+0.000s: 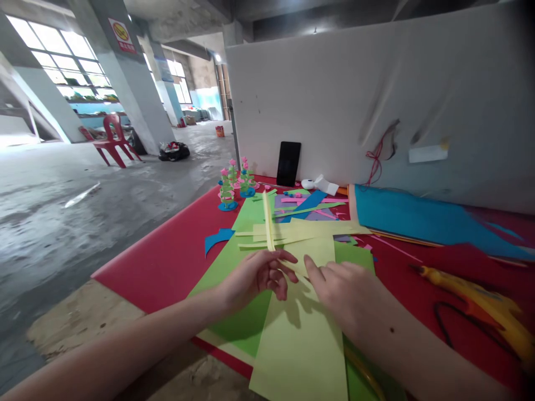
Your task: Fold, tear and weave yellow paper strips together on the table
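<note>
Between my hands is a narrow pale yellow paper strip (268,220), one end of which rises beyond my left hand. My left hand (261,274) pinches the strip between thumb and forefinger, its other fingers loosely curled. My right hand (340,278) is closed on the strip's near part, index finger pointing at the left fingertips; its thumb is hidden. Below both hands lies a long pale yellow sheet (303,345), on top of green sheets (238,320). More cut yellow strips (246,234) lie just beyond my hands.
A yellow hot glue gun (472,301) with a dark cord lies at the right. Small paper trees (226,195) on blue bases stand at the back left. A black phone (288,163) leans on the white partition (334,100). Blue sheets (418,214) lie on the red table covering (167,245).
</note>
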